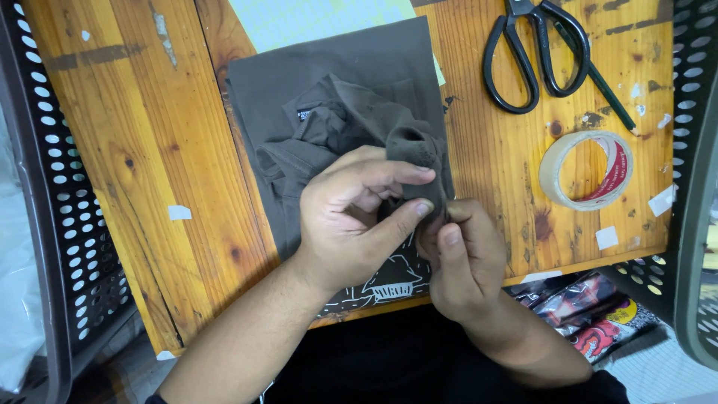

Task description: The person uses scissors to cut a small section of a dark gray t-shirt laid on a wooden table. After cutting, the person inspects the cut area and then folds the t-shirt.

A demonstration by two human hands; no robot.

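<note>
At frame centre, the left hand (359, 217) and right hand (460, 258) both pinch a bunched edge of the dark grey-brown cotton garment (336, 112), lifting that fold off the orange wooden tabletop (134, 164), while black-handled scissors (535, 52) and a roll of clear tape (585, 170) lie at upper right within reach.

I see garment (336, 112) on counter (142, 187), both hands (351, 217) on its near edge; scissors (535, 52) far right, tape roll (587, 170) nearer; baskets (52, 209) flank counter.
</note>
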